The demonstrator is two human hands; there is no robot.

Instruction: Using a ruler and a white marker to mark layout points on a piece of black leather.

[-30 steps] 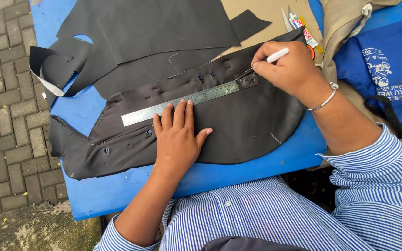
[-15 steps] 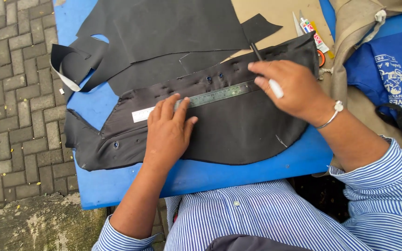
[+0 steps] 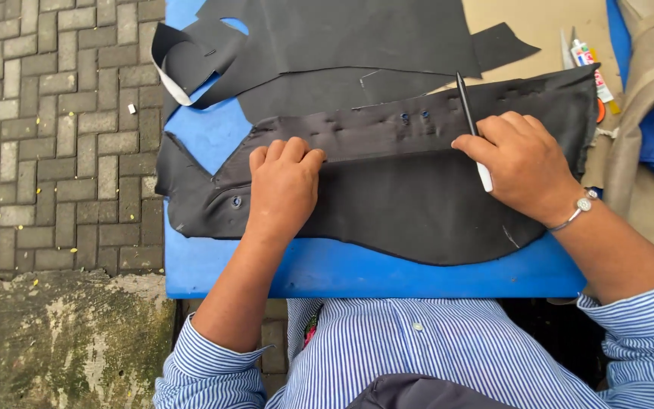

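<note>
Left hand point(image 3: 283, 182) lies flat, fingers together, pressing our black garment piece point(image 3: 403, 197) onto the blue table point(image 3: 213, 265). Right hand point(image 3: 520, 163) is closed around a pen point(image 3: 472, 129), its white end showing below the fingers, dark tip over the folded edge. We cannot see any ruler; the fold may cover it. More black fabric point(image 3: 342, 38) runs off the top edge.

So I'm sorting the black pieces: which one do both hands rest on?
The nearest black piece, with small buttons. The left hand and right hand press on it; the other black sheets lie untouched behind.
</note>
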